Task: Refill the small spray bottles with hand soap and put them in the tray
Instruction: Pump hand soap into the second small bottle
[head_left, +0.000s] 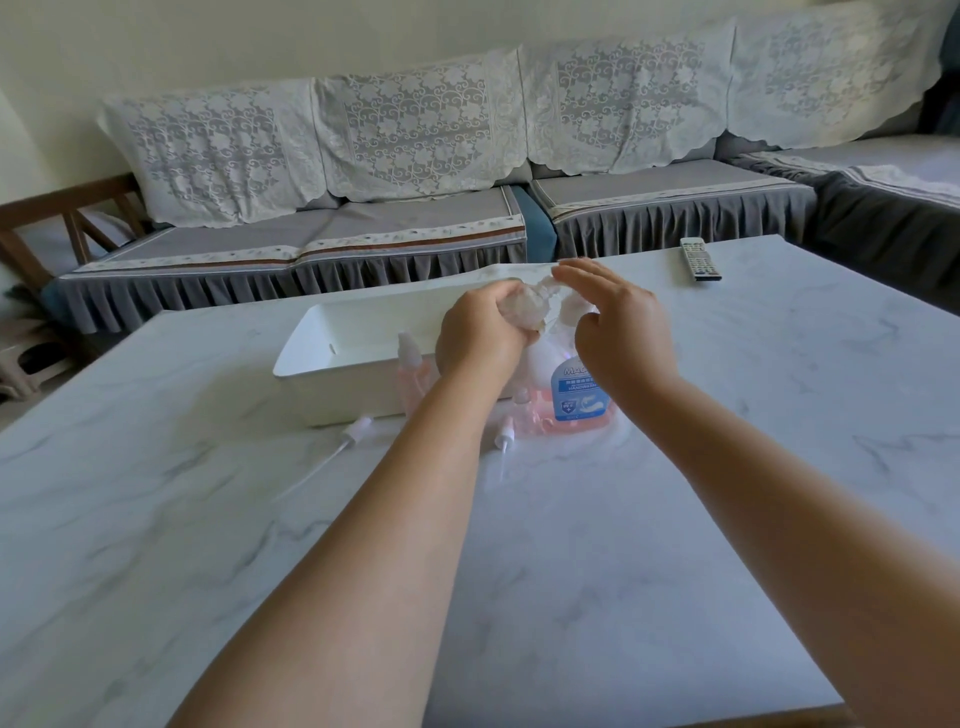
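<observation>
A long sofa (415, 208) fills the back of the view, its cushions grey with pleated skirts and its backrests draped in white floral lace. In front of it spreads a table (623, 571) with a smooth, pale marble-pattern top veined in grey. On the table's far side lies a tray (311, 358), a white rectangular tub with rounded corners and plain matte walls.

Just beside the tray's near wall stands the soap bottle (579, 400), clear plastic, rounded, part full of pink liquid, with a blue label on its front. The right hand (618, 327) hovers over its pump top, fingers straight and slightly spread, palm down; whether they touch the pump cannot be told. The left hand (483, 338) has its fingers curled round a small spray bottle (524, 306), a clear, blurred shape held up next to the pump spout.

A second small bottle (410, 364), pink-tinted with a clear cap, stands upright touching the tray's near wall, left of the left wrist. A third (524, 408), without its top, stands close against the soap bottle's left side. Two white spray heads lie flat on the table: one (358, 431) with a long thin dip tube trailing left, another (503, 441) near the soap bottle. A grey remote (700, 259), flat and oblong with rows of buttons, lies at the far edge.
</observation>
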